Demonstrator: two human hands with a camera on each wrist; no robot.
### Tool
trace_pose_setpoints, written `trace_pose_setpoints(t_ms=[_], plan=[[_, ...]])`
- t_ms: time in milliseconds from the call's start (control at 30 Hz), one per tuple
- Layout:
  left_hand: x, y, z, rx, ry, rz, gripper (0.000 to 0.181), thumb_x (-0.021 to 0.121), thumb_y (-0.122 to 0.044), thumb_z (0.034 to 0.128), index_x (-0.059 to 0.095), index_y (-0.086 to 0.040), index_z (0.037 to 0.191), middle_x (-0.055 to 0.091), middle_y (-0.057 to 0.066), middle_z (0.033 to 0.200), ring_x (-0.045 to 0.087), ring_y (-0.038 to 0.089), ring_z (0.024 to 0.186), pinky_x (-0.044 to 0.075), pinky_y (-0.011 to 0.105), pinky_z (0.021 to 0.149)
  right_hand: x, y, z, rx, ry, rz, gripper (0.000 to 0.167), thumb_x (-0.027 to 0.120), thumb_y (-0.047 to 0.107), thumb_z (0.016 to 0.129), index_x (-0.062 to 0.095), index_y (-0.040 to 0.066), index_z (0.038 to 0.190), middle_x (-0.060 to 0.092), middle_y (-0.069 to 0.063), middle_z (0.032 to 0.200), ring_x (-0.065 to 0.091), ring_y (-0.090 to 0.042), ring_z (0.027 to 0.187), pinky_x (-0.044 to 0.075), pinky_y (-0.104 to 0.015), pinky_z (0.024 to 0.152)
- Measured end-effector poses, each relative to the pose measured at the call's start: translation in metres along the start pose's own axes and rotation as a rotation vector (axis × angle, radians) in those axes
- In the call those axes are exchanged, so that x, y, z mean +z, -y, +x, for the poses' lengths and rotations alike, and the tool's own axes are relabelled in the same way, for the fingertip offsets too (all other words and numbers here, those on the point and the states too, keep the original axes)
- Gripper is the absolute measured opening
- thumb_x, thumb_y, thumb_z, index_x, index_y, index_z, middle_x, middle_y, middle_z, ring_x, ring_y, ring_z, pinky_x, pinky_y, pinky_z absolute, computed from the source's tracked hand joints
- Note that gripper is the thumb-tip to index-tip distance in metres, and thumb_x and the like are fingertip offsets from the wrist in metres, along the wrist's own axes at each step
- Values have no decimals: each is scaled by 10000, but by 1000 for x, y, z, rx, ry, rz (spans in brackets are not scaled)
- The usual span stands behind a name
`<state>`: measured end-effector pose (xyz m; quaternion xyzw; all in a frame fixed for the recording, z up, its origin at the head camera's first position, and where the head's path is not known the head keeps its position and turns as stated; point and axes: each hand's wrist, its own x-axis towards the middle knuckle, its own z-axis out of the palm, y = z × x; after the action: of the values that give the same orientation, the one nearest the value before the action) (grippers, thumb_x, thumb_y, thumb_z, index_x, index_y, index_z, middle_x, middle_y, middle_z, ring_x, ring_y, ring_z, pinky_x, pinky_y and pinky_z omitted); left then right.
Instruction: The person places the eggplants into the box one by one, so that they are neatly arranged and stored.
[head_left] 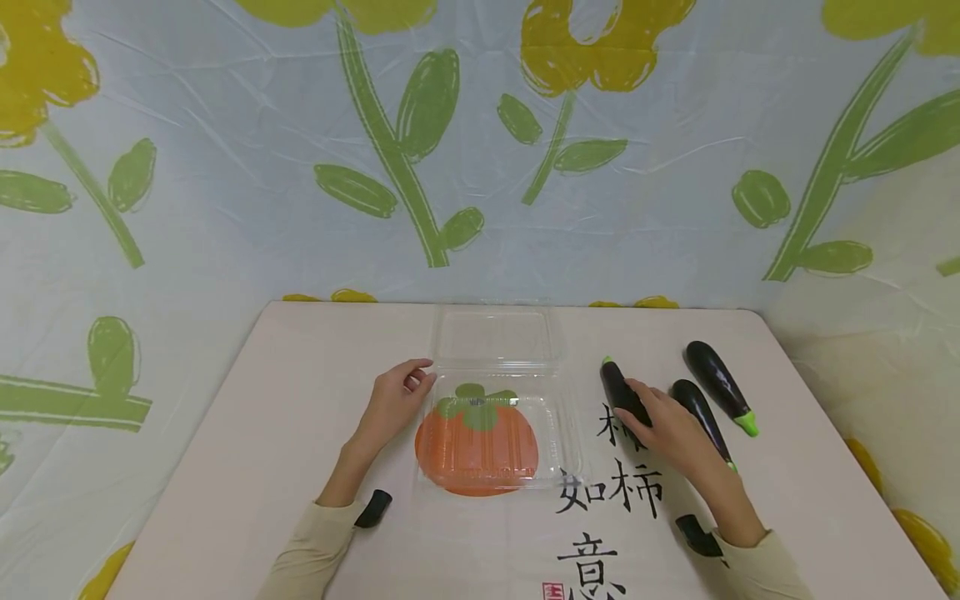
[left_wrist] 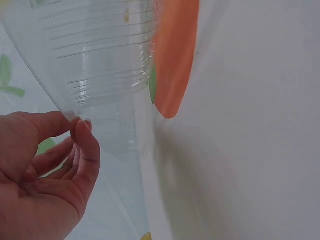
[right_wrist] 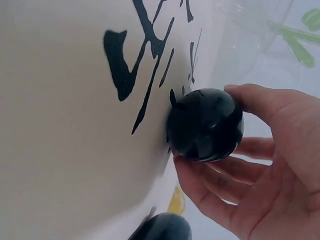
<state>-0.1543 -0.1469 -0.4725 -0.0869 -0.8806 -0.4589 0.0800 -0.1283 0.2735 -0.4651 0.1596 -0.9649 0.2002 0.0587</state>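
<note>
A clear plastic clamshell box (head_left: 551,433) stands open in mid-table, its lid (head_left: 495,337) folded back toward the far edge. With thumb and fingertip, my left hand (head_left: 397,398) pinches the box's left rim; the left wrist view shows this pinch (left_wrist: 60,155) closely. My right hand (head_left: 671,425) grips a dark eggplant (head_left: 621,388) by its near part, with the green stem end pointing away. In the right wrist view, the rounded end of that eggplant (right_wrist: 205,125) sits between thumb and fingers. Another eggplant (head_left: 697,408) lies just right of the hand, partly hidden by it.
Farther right lies one more eggplant (head_left: 717,379), its green stem toward me. The pale tabletop cloth (head_left: 300,383) bears an orange persimmon print (head_left: 476,454) under the box and black brush characters (head_left: 637,489). A flower-printed sheet (head_left: 247,208) hangs behind and beside the table.
</note>
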Motion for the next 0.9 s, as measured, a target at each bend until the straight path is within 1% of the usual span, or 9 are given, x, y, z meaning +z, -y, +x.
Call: trace_pose_setpoints(t_ms=[100, 233, 400, 567, 700, 767, 833, 900], plan=[[0, 0, 1, -4, -1, -33, 256, 707, -95, 978, 705, 30, 1202, 680, 87, 912, 604, 174, 777, 509, 194, 646, -1, 1, 0, 18, 7, -27, 570, 727, 210, 974, 513, -104, 1398, 594, -405, 1256, 613, -554, 1103, 534, -657, 854], [1, 2, 3, -31, 13, -87, 255, 712, -78, 971, 700, 33, 1200, 678, 100, 920, 609, 162, 736, 546, 191, 603, -1, 3, -1, 27, 7, -63, 587, 741, 225, 960, 522, -109, 1390, 600, -400, 1252, 628, -549, 1074, 553, -643, 813], [-1, 3, 3, -68, 42, -140, 265, 707, -84, 979, 688, 40, 1212, 684, 122, 938, 621, 161, 686, 550, 192, 570, -5, 7, 2, 6, -14, -97, 581, 755, 226, 949, 542, -94, 1385, 617, -375, 1244, 650, -522, 1033, 568, -618, 761], [-3, 5, 5, -80, 64, -183, 263, 700, -94, 988, 681, 36, 1216, 691, 141, 944, 615, 175, 632, 538, 200, 562, -13, 13, 5, -29, -43, -114, 578, 774, 213, 927, 559, -80, 1377, 630, -358, 1237, 669, -497, 967, 578, -582, 692], [-4, 6, 5, -85, 71, -198, 267, 701, -102, 989, 678, 37, 1216, 689, 156, 951, 611, 181, 616, 559, 240, 577, -19, 19, 7, -47, -52, -118, 569, 776, 206, 917, 569, -63, 1374, 637, -346, 1234, 685, -461, 890, 567, -495, 593], [-4, 6, 5, -90, 76, -201, 263, 701, -102, 989, 681, 30, 1215, 691, 155, 953, 615, 184, 614, 583, 280, 593, -22, 23, 8, -56, -53, -120, 561, 780, 199, 911, 578, -56, 1368, 640, -340, 1230, 687, -414, 811, 534, -422, 526], [-4, 7, 6, -90, 83, -204, 258, 699, -96, 989, 681, 32, 1212, 694, 161, 958, 619, 183, 618, 598, 312, 602, -25, 27, 9, -69, -56, -119, 551, 783, 191, 905, 587, -53, 1359, 644, -332, 1227, 655, -326, 687, 475, -356, 470], [-4, 7, 6, -90, 88, -209, 257, 699, -89, 987, 681, 39, 1209, 695, 163, 958, 623, 182, 622, 610, 348, 611, -28, 31, 11, -88, -66, -120, 536, 787, 178, 895, 600, -54, 1340, 651, -325, 1215, 572, -232, 574, 412, -307, 437]])
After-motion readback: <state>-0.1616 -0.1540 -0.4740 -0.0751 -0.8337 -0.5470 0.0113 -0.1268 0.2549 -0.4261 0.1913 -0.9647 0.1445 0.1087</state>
